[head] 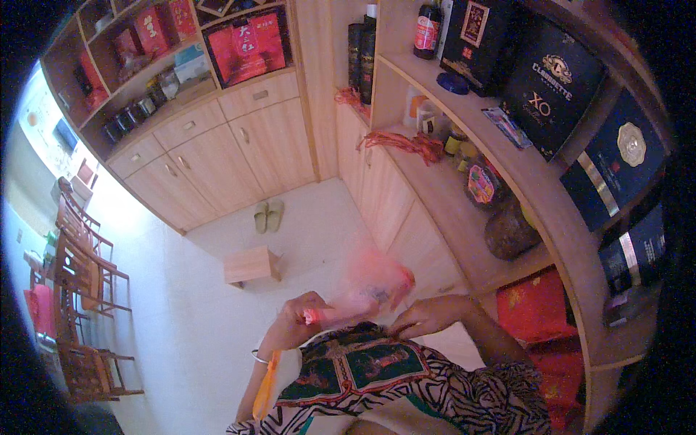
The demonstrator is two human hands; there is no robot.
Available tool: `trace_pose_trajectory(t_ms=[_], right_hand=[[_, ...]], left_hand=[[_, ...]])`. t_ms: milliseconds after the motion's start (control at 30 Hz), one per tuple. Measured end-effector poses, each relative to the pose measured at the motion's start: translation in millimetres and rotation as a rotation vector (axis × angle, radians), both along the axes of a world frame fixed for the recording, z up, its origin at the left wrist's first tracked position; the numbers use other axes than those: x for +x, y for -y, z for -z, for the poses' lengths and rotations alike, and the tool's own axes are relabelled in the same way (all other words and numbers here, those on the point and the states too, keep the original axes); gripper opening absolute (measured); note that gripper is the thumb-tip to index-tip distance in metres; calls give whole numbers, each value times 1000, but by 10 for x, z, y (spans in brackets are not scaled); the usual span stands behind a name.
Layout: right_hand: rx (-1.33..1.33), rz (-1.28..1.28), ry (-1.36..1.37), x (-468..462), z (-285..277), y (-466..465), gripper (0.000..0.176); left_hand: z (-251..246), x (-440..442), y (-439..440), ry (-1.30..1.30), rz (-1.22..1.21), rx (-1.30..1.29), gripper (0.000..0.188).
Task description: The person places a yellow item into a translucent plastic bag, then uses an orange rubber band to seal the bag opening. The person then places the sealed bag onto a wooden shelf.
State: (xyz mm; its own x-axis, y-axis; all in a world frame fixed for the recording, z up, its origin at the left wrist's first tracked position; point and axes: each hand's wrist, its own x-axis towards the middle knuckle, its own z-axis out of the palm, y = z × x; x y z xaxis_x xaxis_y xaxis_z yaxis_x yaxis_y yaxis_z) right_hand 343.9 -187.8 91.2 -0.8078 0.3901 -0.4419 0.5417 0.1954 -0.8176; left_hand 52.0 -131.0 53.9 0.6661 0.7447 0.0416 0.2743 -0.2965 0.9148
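Observation:
A thin, translucent red plastic bag (375,280) hangs in front of my body, blurred. My left hand (296,319) is closed around one bunched end of it, and a bright pink tip shows at the fingers. A band and an orange strip sit at that wrist. To the right, my right hand (432,316) is beside the bag with its fingers drawn together near the patterned shirt (370,364). Blur hides whether those fingers pinch any of the bag.
Curved wooden shelves (489,128) close on my right hold boxes, a bottle and red plastic bags (402,144). A low wooden stool (250,266) and green slippers (268,216) are on the floor. Wooden chairs (87,261) line the left; cabinets (228,157) stand ahead.

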Motion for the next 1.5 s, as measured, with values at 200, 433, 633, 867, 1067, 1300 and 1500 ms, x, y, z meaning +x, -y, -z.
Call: trace_pose_trajectory(t_ms=[200, 433, 633, 867, 1067, 1300, 1500], right_hand=[[614, 534, -493, -182, -229, -188, 40], [253, 337, -139, -450, 720, 243, 43], [39, 440, -388, -739, 1065, 119, 50], [-72, 755, -317, -199, 1241, 563, 60], [-647, 890, -1121, 345, 914, 563, 83], [100, 952, -366, 263, 1010, 401, 77], [105, 1041, -442, 80, 1165, 223, 56]], left_hand=[[-45, 211, 147, 15, 380, 20, 32], [-185, 186, 255, -221, 324, 58, 26], [-127, 124, 195, -169, 327, 179, 19], [144, 34, 73, -103, 45, -179, 22], [134, 43, -22, 290, -338, -455, 17], [120, 100, -82, 422, -423, -542, 17], [120, 106, -71, 556, -407, -541, 20]])
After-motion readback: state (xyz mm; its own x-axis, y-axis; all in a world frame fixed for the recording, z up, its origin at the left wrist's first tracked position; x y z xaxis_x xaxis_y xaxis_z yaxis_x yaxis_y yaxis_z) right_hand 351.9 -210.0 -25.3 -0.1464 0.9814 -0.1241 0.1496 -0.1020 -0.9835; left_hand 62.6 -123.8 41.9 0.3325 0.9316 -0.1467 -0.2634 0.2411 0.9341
